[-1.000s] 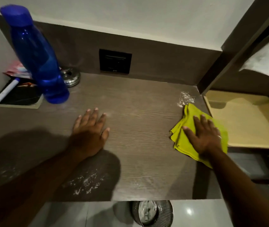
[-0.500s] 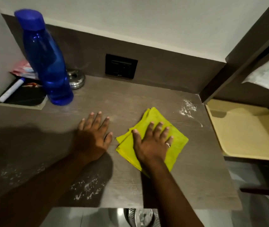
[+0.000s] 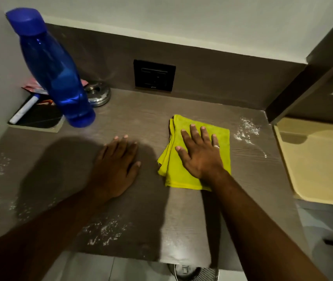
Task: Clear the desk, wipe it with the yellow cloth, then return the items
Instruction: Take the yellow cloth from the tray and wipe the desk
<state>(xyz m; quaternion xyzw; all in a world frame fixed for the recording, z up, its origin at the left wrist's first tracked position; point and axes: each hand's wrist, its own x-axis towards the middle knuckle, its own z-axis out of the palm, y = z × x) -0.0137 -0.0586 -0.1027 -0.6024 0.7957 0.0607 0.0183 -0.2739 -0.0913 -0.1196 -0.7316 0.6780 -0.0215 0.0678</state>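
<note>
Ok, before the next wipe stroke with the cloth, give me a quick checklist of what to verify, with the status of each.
1. Right hand flat on the yellow cloth: ok.
2. Left hand flat on the desk, off the cloth: ok.
3. Desk cleared: not ok; blue bottle, steel dish, and book with a marker sit at back left.
4. White powder at the right edge gone: not ok.
5. Powder at the front and left gone: not ok.
6. Cloth damp: cannot tell.
</note>
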